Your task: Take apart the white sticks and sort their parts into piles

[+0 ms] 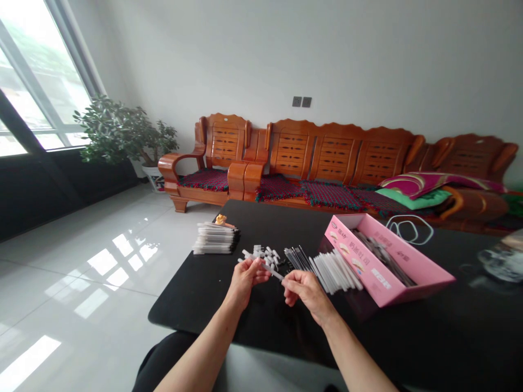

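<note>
Between my two hands is a slim white pen barrel (pixel 273 271), tilted down to the right. My left hand (pixel 245 282) pinches its upper left end, and the fingers of my right hand (pixel 303 291) close on its lower right end. Just beyond lie small white plastic caps (pixel 267 255) in a loose heap. Thin dark pen refills (pixel 298 258) are laid in a bunch beside them. Right of those is a row of white tubes (pixel 335 271). At the far left of the table, a stack of white pens (pixel 214 238) has a small yellow-orange figure (pixel 221 219) on top.
A pink box (pixel 384 256) holding dark strip-like items stands on the black table (pixel 261 329), right of the tubes. Behind it lies a looped white cable (pixel 412 231). A clear plastic-looking object (pixel 502 261) is at the right edge. Wooden sofas (pixel 292 149) line the wall.
</note>
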`<state>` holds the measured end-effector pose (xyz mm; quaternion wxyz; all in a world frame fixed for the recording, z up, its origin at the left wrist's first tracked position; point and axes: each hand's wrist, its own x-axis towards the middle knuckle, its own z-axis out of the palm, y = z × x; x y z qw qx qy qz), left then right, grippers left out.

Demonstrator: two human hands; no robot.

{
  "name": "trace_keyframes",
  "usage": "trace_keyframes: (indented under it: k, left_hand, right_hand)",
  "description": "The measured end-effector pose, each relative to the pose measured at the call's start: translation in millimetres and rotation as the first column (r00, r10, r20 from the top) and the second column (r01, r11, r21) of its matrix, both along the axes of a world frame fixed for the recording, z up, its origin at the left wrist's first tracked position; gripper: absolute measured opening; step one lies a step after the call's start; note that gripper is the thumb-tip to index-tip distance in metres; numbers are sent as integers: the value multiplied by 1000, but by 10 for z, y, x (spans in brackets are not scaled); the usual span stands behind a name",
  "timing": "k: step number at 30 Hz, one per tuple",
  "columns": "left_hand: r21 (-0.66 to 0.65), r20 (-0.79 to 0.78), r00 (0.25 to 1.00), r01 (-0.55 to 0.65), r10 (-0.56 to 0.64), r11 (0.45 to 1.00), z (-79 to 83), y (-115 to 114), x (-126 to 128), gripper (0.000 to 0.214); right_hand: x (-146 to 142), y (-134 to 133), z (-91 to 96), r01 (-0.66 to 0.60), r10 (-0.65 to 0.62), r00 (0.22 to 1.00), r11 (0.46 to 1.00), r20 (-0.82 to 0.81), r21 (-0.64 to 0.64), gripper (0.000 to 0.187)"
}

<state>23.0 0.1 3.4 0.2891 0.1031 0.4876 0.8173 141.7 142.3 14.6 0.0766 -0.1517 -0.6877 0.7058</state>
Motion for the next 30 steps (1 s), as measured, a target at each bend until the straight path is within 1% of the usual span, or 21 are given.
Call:
trace_keyframes:
  k: [2,5,8,10,12,17,21,23,27,30]
  left_hand:
    - [-2,-4,1000,-4,4,1000,8,0,-2,34]
    - [-3,-5,1000,-11,11,1000,15,0,-5,34]
    - [1,0,1000,-9,9,1000,16,0,-3,34]
    - [3,1,1000,-6,6,1000,16,-1,-1,34]
    - [4,0,1000,-6,6,1000,15,-1,0,33]
    - [-1,-2,1000,-5,5,1000,1,2,-5,34]
    - [1,-1,1000,2,-2,1000,2,5,-2,34]
    - [-2,-3,1000,3,-3,1000,5,7,0,34]
    - [-7,-5,1000,0,0,1000,2,9,-3,34]
    - [-9,-2,1000,7,-7,1000,-6,8,-6,35]
  right_hand:
    - [-5,1,1,2,-2,1000,1000,17,-5,37]
    - [-8,-6,10,-27,28,999,1000,36,-10,44]
    - [-8,-5,18,-23,23,999,1000,25,16,40]
    - [-10,-1,20,14,-15,1000,1000,26,26,36]
    - [-11,-1,18,45,-46,998,999,35,30,37]
    - [-10,-23,17,-9,8,998,1000,60,19,46]
    - [-12,-10,25,40,-42,998,999,43,35,38]
    - [-15,0,21,56,-58,997,998,54,28,38]
    - [-18,-8,0,6,-7,997,1000,83,12,47]
    - [-16,-21,5,4,-6,998,999,65,31,43]
